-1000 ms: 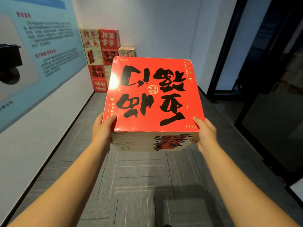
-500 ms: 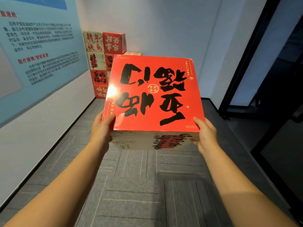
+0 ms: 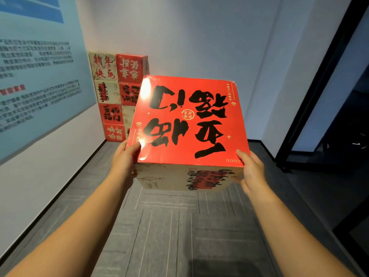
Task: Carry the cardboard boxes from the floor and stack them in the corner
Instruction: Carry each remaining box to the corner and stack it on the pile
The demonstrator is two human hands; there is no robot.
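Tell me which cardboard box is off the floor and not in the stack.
The large red-topped cardboard box, held between left hand and right hand; the other boxes sit in the corner stack.

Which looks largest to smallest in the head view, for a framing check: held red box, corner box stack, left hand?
1. Red cardboard box, though nearness inflates it.
2. Stacked red-and-cream boxes.
3. Left hand.

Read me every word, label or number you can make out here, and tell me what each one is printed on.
"GOOD": small gold print, upside down, near edge of the carried box top.
Big black brush characters on that top: upside down to the camera, not read.
Small gold lines and round seal on it: too small.
Stacked boxes in the corner: brush characters, blurred.
Wall poster: text blurred, unreadable.
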